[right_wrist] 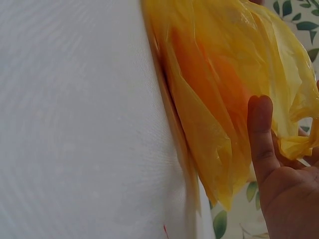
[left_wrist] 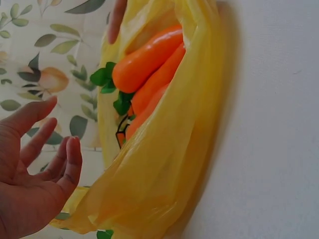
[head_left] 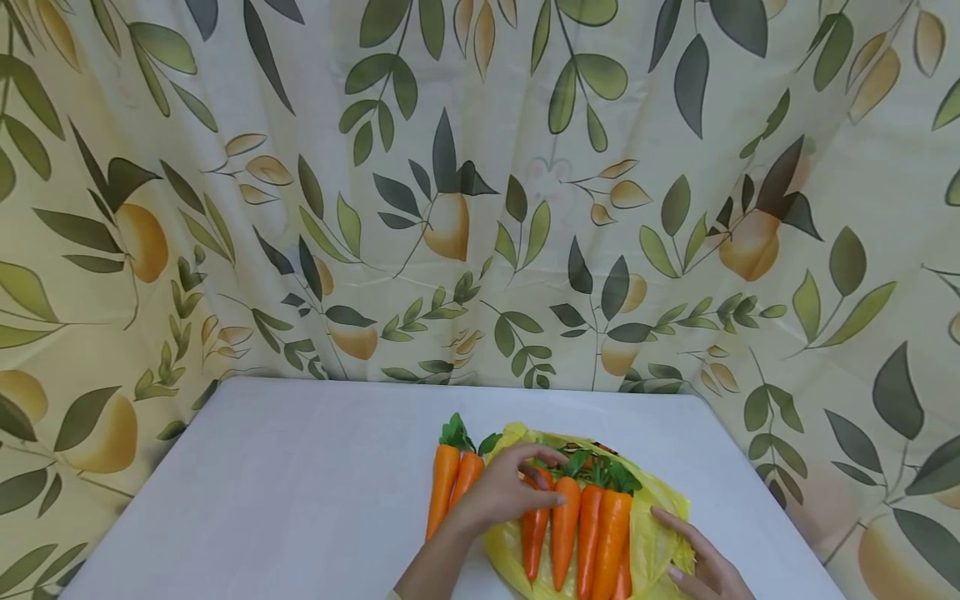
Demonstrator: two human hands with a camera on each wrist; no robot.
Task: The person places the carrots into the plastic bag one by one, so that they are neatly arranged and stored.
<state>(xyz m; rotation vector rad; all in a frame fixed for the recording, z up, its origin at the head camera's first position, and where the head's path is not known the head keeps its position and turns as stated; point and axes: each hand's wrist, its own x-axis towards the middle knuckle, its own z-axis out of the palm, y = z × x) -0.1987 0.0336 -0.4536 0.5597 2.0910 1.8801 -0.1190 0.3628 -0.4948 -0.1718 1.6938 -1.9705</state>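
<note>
Several orange carrots (head_left: 611, 533) with green tops lie in an opened yellow plastic bag (head_left: 660, 542) on a white table. My left hand (head_left: 513, 490) hovers over their leafy ends, fingers loosely bent and holding nothing. In the left wrist view, that hand (left_wrist: 37, 174) is apart from the carrots (left_wrist: 144, 59), beside the bag's mouth. At the bag's right side, my right hand (head_left: 708, 558) touches the plastic with extended fingers. The right wrist view has its thumb (right_wrist: 261, 132) straight along the yellow plastic; its other fingers are partly hidden behind the bag.
Two more carrots (head_left: 442, 487) lie outside the bag on its left, partly behind my left forearm. The white table (head_left: 285, 492) extends to the left. A curtain (head_left: 480, 208) printed with leaves and fruit hangs behind and along both sides.
</note>
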